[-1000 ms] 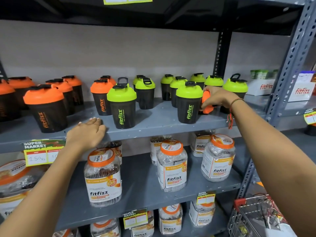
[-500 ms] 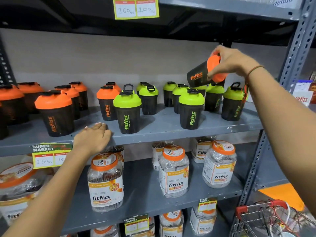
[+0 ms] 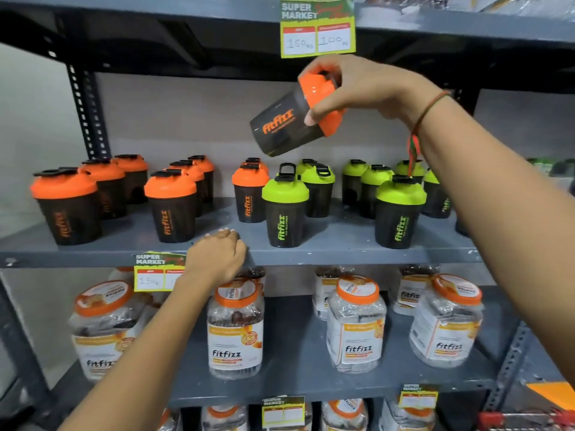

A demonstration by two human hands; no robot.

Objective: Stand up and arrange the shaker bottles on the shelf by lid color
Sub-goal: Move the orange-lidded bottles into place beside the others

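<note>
A grey metal shelving unit (image 3: 342, 253) with perforated uprights (image 3: 85, 116) is being seen against a plain pale wall (image 3: 174, 119), its lower boards being filled by clear orange-lidded jars (image 3: 356, 325), while yellow-green price tags (image 3: 317, 28) are being displayed on the shelf edges.

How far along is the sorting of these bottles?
Mostly done: orange-lidded black shakers stand left, green-lidded black shakers right. The right hand holds one tilted orange-lidded shaker in the air; the left hand rests on the grey metal shelf. Left: standing it with the orange group.
</note>
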